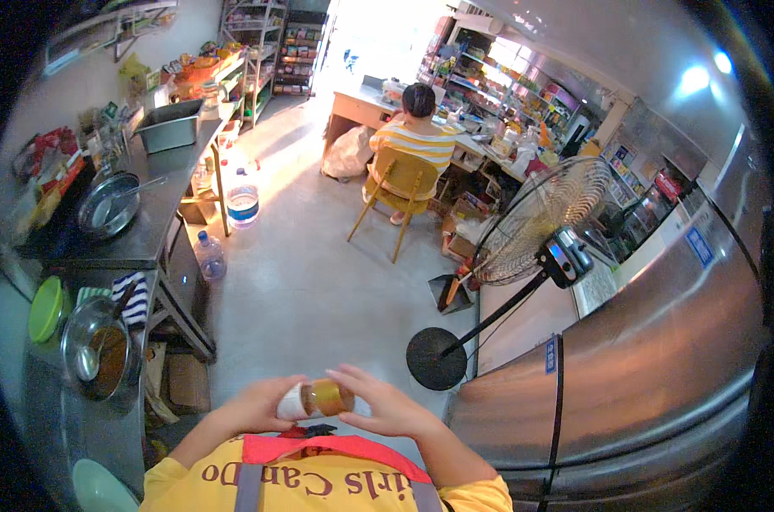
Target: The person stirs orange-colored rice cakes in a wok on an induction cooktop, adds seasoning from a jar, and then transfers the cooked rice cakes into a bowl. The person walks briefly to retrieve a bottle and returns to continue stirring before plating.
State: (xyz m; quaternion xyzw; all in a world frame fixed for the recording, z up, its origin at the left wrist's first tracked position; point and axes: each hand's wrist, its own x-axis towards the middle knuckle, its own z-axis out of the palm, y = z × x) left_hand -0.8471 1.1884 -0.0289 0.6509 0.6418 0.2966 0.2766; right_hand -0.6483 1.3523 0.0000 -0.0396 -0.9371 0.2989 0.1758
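Observation:
A small jar (pixel 316 399) with a golden lid and a white label lies sideways between my two hands, in front of my chest. My left hand (pixel 262 406) holds the jar at its white-labelled end. Around the golden lid end curves my right hand (pixel 379 402), its fingers spread; whether they touch the lid is hard to tell. Below the hands show the red neck band of an apron (pixel 342 445) and a yellow shirt.
At left, steel counters carry a metal bowl of brown sauce (pixel 108 365) with a ladle, and another bowl (pixel 108 205). A standing fan (pixel 435 358) and steel refrigerator (pixel 655 333) are at right. Ahead, a person (pixel 412 137) sits at a desk; water bottles (pixel 209 256) stand on the floor.

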